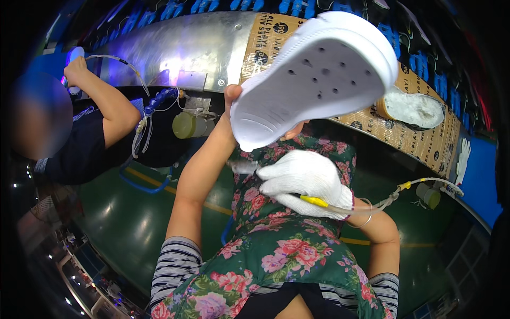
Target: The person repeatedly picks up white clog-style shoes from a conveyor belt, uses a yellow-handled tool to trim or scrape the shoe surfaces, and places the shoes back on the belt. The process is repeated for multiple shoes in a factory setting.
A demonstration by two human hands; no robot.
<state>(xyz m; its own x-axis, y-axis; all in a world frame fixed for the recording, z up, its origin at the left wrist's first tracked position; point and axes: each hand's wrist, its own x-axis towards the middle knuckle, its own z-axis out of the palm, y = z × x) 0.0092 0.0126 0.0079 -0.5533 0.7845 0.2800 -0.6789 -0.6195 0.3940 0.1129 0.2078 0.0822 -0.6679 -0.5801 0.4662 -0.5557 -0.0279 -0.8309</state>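
White shoe sole hangs over the worktop edge, our left hand clamping fingers on its narrow end; probably light, bendy foam, so we'd grip the rim; our gloved right hand has fingers closed round a blurry tool.

The white shoe sole hides most of the left grip; only the thumb and a bit of finger show past its edges. It also covers part of the cardboard on the surface. The slim tool has a blurred tip, and its handle disappears inside the gloved right grip. The co-worker's head is blurred. Blue holders run off the upper edge; background items at lower left are too small to tell.
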